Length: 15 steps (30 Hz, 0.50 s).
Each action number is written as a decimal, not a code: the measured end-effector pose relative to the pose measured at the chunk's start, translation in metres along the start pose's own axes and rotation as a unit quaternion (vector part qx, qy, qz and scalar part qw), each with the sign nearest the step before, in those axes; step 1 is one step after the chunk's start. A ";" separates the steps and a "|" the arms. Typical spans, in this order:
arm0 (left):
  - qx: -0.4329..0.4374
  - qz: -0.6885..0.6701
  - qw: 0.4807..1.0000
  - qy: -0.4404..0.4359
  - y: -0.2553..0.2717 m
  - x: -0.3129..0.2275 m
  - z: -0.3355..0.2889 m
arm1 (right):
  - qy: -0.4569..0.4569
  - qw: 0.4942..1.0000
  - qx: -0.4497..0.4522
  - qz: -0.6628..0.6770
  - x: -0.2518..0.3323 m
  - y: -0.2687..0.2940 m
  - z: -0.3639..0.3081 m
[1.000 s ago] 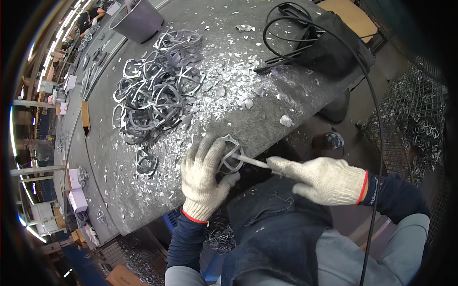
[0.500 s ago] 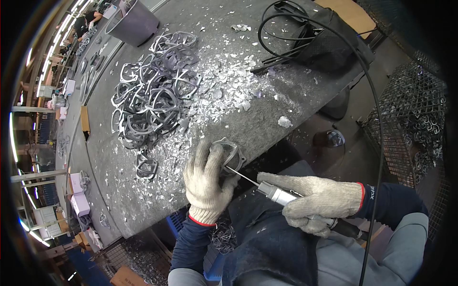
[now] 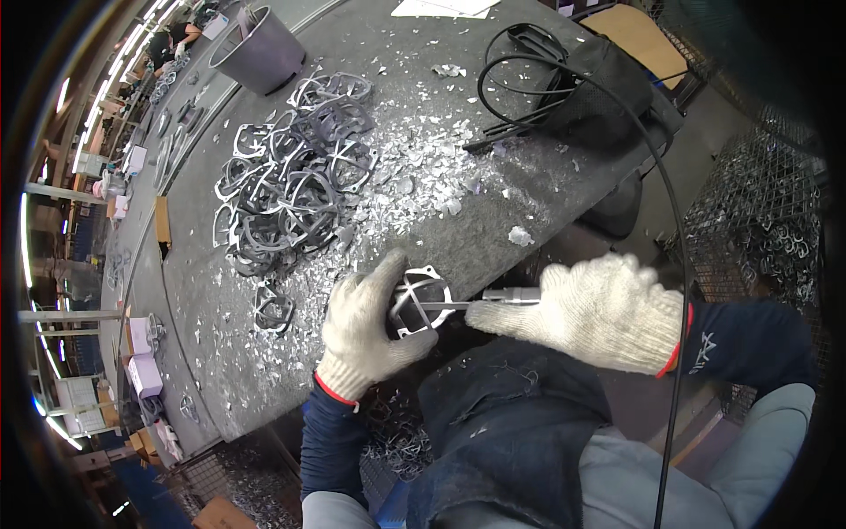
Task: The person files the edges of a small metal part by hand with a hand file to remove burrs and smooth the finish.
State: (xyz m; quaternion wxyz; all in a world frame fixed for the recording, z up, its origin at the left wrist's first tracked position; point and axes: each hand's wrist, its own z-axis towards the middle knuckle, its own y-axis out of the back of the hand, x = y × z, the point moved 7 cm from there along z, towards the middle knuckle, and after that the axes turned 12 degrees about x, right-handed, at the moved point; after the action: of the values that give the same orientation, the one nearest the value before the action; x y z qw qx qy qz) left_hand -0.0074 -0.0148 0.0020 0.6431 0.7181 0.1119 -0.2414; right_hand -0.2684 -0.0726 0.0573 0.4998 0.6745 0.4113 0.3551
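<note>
At the table's front edge, my gloved left hand (image 3: 366, 326) grips a metal frame casting (image 3: 438, 286) between thumb and fingers. My right hand (image 3: 599, 313), also in a white knit glove, is closed around a silver handheld power tool (image 3: 511, 295). The tool's thin flat blade reaches left into the casting's opening; whether it touches the inner edge I cannot tell. Most of the tool body lies hidden behind the right glove. One loose casting (image 3: 273, 307) rests left of my left hand, and a pile of similar castings (image 3: 286, 189) lies beyond it.
Metal flakes (image 3: 419, 167) cover the table's middle. A grey bucket (image 3: 260, 57) stands at the back left. A black bag (image 3: 604, 88) and a cable (image 3: 648, 132) lie at the right. Wire cages (image 3: 762, 220) with castings stand beyond the right edge. A person (image 3: 172, 44) is far left.
My right hand has turned palm-down and moved up, bringing the blade from a slant to nearly level. My left hand has shifted slightly left and tilted the casting, so its opening shows.
</note>
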 end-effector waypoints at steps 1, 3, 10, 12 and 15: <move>0.029 -0.027 0.999 0.002 0.003 0.000 0.004 | -0.008 1.000 -0.013 0.004 -0.005 0.008 0.002; 0.078 -0.042 0.996 -0.003 0.010 -0.001 0.013 | 0.001 0.994 -0.087 -0.069 -0.012 0.029 0.005; 0.126 -0.087 0.988 0.004 0.020 -0.010 0.026 | -0.021 0.991 0.126 -0.025 -0.032 0.007 0.001; 0.144 -0.114 0.983 0.015 0.019 -0.008 0.027 | -0.015 0.993 0.106 -0.053 -0.027 0.005 -0.003; 0.157 -0.099 0.983 0.000 0.021 -0.008 0.030 | 0.008 0.996 0.044 -0.076 -0.028 0.007 0.000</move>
State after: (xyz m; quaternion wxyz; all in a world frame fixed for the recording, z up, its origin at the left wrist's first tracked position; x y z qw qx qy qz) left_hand -0.0105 -0.0464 0.0225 0.4951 0.7954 0.1432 -0.3189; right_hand -0.2783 -0.0992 0.0626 0.4919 0.6598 0.4805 0.3030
